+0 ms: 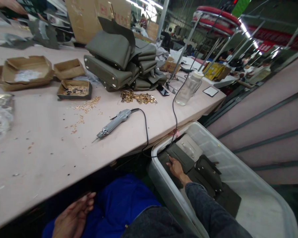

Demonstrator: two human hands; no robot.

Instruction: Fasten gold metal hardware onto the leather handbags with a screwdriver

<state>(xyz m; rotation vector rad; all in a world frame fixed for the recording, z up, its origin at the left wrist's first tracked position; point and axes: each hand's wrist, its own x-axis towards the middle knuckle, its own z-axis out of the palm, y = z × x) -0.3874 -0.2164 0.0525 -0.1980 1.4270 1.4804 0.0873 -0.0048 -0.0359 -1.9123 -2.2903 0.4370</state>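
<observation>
My right hand [176, 168] reaches into a whitish plastic bin [248, 172], its fingers bent onto a flat dark green handbag [180, 157] and gripping it near its edge. More dark green bags [208, 172] and a light grey bag [188, 147] lie in the bin around it. Over my blue-clad lap, below the table edge, my left hand [73, 216] is palm up with the fingers loosely extended; nothing shows in it. A grey electric screwdriver [115, 124] rests on the table, apart from both hands.
Dark green bags [111, 56] are piled on the table [47, 145] beside gold-coloured hardware [139, 97]. Cardboard trays [74, 96] and scattered small metal pieces [88, 105] are at left. The screwdriver's cord [173, 112] hangs over the bin rim near a plastic bottle [188, 89].
</observation>
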